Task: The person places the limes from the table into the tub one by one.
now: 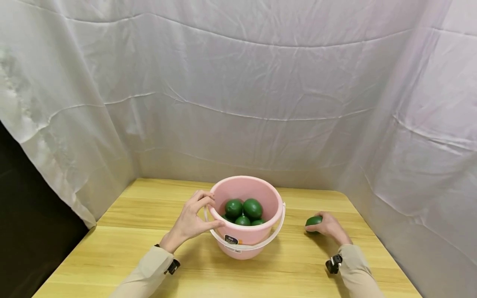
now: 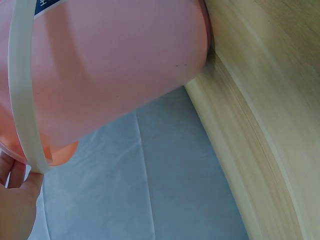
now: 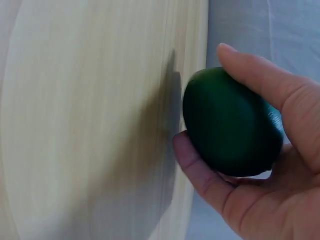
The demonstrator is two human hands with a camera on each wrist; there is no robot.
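A pink bucket (image 1: 244, 234) with a white handle (image 1: 273, 236) hanging at its front stands upright on the table. Several dark green limes (image 1: 252, 208) lie inside it. My left hand (image 1: 193, 217) grips the bucket's rim on the left side, thumb toward the front and fingers further back. In the left wrist view, the thumb of that hand (image 2: 19, 205) is right by the handle's end. To the right of the bucket, my right hand (image 1: 329, 227) holds one more lime (image 3: 230, 122) between thumb and fingers, close over the tabletop.
The light wooden table (image 1: 156, 203) has a rounded far right corner. Pale grey cloth (image 1: 238, 103) hangs behind it and along both sides. A dark area (image 1: 30, 215) shows beyond the cloth at left. Small black devices (image 1: 333, 263) sit on both wrists.
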